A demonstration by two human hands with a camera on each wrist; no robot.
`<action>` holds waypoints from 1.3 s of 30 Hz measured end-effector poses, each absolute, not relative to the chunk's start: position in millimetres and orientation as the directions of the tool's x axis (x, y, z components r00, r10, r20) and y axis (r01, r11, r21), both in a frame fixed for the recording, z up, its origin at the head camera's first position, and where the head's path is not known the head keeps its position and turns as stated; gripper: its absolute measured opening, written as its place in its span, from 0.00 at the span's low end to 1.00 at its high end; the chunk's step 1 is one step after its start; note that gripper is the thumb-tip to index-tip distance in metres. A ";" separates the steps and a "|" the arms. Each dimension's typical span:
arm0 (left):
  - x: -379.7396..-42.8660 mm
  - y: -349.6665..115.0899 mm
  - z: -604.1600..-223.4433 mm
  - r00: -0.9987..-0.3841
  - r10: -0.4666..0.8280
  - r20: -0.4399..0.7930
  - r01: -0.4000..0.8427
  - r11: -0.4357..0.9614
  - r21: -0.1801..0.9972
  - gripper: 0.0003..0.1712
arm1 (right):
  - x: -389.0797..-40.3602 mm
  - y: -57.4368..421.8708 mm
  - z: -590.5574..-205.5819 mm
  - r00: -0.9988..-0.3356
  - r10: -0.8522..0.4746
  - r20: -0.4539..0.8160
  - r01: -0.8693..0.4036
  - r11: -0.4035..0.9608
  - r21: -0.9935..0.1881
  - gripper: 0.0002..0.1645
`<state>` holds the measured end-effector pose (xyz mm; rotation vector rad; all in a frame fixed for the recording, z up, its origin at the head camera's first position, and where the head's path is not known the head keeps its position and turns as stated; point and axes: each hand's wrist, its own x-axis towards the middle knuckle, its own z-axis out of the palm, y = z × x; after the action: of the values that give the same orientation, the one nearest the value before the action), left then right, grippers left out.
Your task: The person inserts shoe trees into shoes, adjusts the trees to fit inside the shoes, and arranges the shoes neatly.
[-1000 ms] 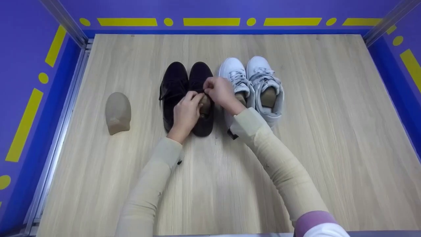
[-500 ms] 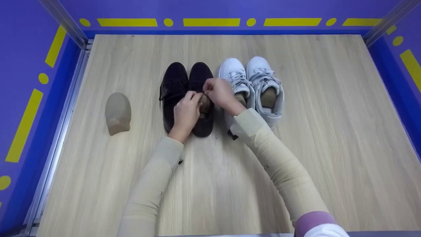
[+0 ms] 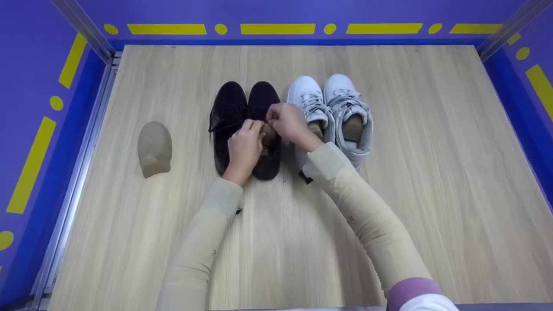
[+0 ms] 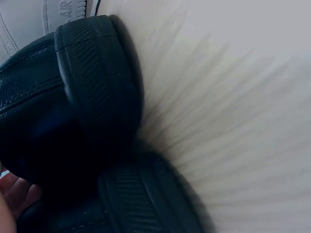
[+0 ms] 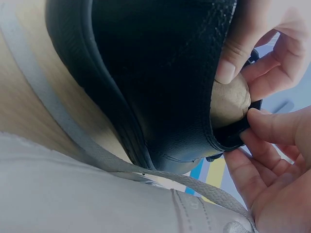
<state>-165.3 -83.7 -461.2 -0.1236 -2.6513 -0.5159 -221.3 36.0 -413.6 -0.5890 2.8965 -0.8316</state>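
Both hands work at the opening of the right-hand black shoe (image 3: 264, 166), which stands against its black mate (image 3: 229, 97). My left hand (image 3: 245, 144) has curled fingers at the opening's left side. In the right wrist view, its thumb (image 5: 226, 70) lies over a tan shoe tree (image 5: 228, 102) inside that shoe. From the other side, my right hand (image 3: 289, 121) pinches the upper edge of the opening between thumb and fingers (image 5: 272, 126). A second tan shoe tree (image 3: 155, 147) lies loose on the board at the left.
A pair of white sneakers (image 3: 339, 84) stands close on the right, tan shoe trees (image 3: 353, 127) inside them; my right forearm reaches over one sneaker. A grey-white lace (image 5: 209, 189) crosses the right wrist view. Blue walls (image 3: 276, 11) with yellow marks border the wooden board (image 3: 436, 172).
My left hand's fingertips have shifted slightly left at the opening, and the left forearm has moved a little right. My right hand stays nearly still at the same edge.
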 end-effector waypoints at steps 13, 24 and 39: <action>-166.5 -83.7 -463.1 -0.906 -0.041 0.421 0.115 0.934 0.339 0.09 | -221.4 35.6 -413.7 -0.927 -0.374 0.033 -0.328 0.764 -0.556 0.04; -165.1 -89.1 -456.3 -0.927 -0.038 0.374 0.151 0.875 0.461 0.08 | -220.0 35.3 -413.9 -0.927 -0.372 0.041 -0.319 0.730 -0.605 0.07; -155.3 -94.1 -437.8 -0.954 -0.020 0.298 0.159 0.810 0.565 0.13 | -220.8 36.4 -412.8 -0.953 -0.302 -0.002 -0.221 0.702 -0.677 0.12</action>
<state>-155.3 -94.1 -437.8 -0.1063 -2.7061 -0.8812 -220.8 36.4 -412.8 -0.4305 2.7938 -1.0881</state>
